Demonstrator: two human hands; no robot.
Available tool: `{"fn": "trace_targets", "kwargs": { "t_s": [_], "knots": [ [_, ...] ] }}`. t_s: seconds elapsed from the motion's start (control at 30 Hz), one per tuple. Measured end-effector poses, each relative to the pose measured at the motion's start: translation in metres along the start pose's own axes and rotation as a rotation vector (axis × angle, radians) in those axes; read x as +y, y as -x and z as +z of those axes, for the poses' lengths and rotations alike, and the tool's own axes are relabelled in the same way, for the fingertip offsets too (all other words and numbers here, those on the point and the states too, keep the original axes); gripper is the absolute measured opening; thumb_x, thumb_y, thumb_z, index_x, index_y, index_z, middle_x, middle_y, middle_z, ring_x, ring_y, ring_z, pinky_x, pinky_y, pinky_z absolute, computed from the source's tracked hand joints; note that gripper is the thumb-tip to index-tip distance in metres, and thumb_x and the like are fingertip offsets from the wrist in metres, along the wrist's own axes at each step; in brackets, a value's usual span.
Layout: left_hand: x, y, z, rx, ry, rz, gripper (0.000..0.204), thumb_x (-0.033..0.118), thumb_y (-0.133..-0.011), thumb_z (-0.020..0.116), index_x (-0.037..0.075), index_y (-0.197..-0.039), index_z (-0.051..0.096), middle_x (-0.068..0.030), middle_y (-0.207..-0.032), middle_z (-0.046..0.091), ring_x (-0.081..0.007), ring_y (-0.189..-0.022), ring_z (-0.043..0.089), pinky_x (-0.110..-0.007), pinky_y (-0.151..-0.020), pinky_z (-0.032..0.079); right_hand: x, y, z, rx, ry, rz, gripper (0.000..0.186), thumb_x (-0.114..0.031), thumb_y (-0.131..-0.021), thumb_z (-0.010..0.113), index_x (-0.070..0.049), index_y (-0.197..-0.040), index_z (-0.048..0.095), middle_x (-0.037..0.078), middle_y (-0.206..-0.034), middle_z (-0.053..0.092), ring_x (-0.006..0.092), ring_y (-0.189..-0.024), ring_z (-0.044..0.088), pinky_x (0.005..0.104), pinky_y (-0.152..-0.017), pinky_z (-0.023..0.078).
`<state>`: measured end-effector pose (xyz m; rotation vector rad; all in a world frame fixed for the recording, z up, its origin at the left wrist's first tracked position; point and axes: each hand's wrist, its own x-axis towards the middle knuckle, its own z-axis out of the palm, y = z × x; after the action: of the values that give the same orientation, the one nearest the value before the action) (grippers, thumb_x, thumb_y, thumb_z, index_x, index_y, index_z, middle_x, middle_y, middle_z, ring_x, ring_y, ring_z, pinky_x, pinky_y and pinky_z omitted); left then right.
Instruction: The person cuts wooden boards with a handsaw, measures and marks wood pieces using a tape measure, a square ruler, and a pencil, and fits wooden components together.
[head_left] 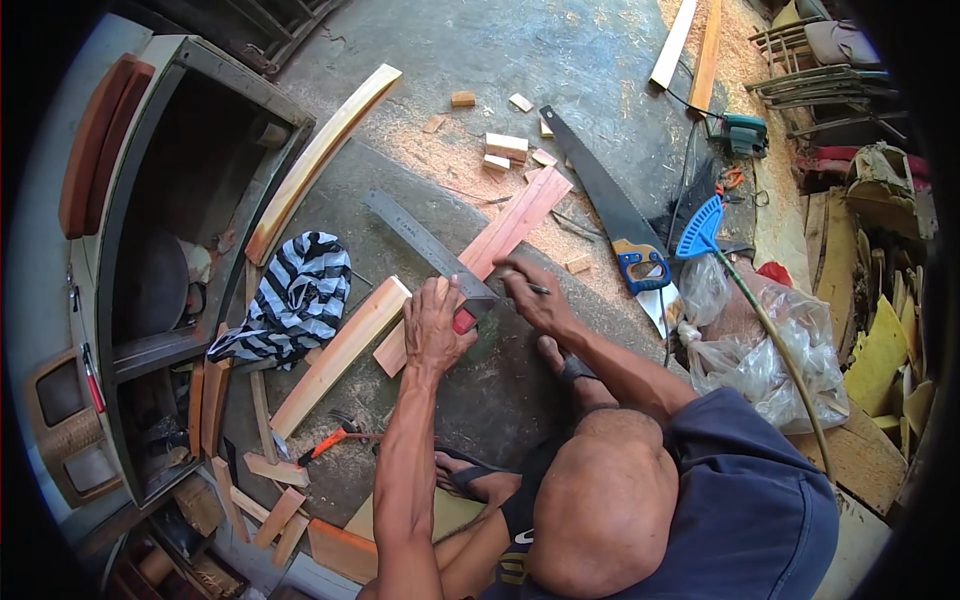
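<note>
My left hand (437,330) presses a steel try square (405,225) with a red-marked stock across a pinkish wooden board (525,210), fingers curled over the square. My right hand (540,310), just right of the square, is closed round a dark pencil-like marker (541,290) held over the board. The board lies diagonally on the concrete floor; part of it is hidden under the square and left hand. A pale board (340,355) lies beside it on the left.
A handsaw (590,160), wood offcuts (506,147), a power planer (745,135), a blue rake (700,225) and plastic bags (780,350) lie ahead and right. Left are a metal cabinet (180,50), striped cloth (290,290), a long plank (320,160) and an orange-handled tool (325,440).
</note>
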<state>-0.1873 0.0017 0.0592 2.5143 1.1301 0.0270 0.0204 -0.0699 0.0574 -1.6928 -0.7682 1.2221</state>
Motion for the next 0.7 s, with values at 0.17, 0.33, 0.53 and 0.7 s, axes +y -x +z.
{"fn": "trace_targets", "kwargs": {
  "t_s": [0.17, 0.33, 0.53, 0.7],
  "knots": [
    [0.003, 0.0, 0.001, 0.026, 0.022, 0.003, 0.102, 0.03, -0.059, 0.088, 0.01, -0.15, 0.046, -0.022, -0.14, 0.046, -0.0396, -0.131, 0.044, -0.051, -0.11, 0.035, -0.013, -0.045, 0.007, -0.141, 0.154, -0.318, 0.029, -0.024, -0.094, 0.068, -0.002, -0.113, 0.073, 0.013, -0.093, 0.075, 0.0207, -0.086, 0.072, 0.035, -0.077, 0.056],
    [0.002, 0.0, 0.003, 0.006, 0.059, 0.008, 0.101, 0.029, -0.059, 0.088, 0.01, -0.149, 0.046, -0.0219, -0.139, 0.046, -0.0405, -0.131, 0.044, -0.051, -0.109, 0.035, -0.009, -0.063, 0.01, -0.23, 0.21, -0.253, 0.029, -0.024, -0.09, 0.07, -0.005, -0.111, 0.075, 0.015, -0.1, 0.076, 0.0259, -0.091, 0.075, 0.0375, -0.081, 0.057],
    [0.003, -0.002, 0.0, 0.022, 0.041, 0.004, 0.102, 0.029, -0.059, 0.088, 0.01, -0.149, 0.046, -0.0216, -0.138, 0.047, -0.0403, -0.131, 0.044, -0.052, -0.108, 0.036, -0.022, -0.074, 0.003, -0.34, 0.35, -0.404, 0.021, -0.02, -0.086, 0.07, -0.004, -0.098, 0.075, 0.016, -0.09, 0.075, 0.0307, -0.084, 0.074, 0.0403, -0.075, 0.057],
    [-0.001, 0.001, -0.002, 0.024, 0.011, 0.021, 0.098, 0.03, -0.06, 0.088, 0.01, -0.148, 0.049, -0.0179, -0.137, 0.047, -0.037, -0.127, 0.046, -0.05, -0.107, 0.037, -0.028, -0.059, -0.019, -0.535, 0.622, -0.401, 0.017, -0.018, -0.085, 0.068, -0.001, -0.089, 0.073, 0.017, -0.083, 0.074, 0.0322, -0.079, 0.073, 0.0406, -0.073, 0.057]
  ]
}}
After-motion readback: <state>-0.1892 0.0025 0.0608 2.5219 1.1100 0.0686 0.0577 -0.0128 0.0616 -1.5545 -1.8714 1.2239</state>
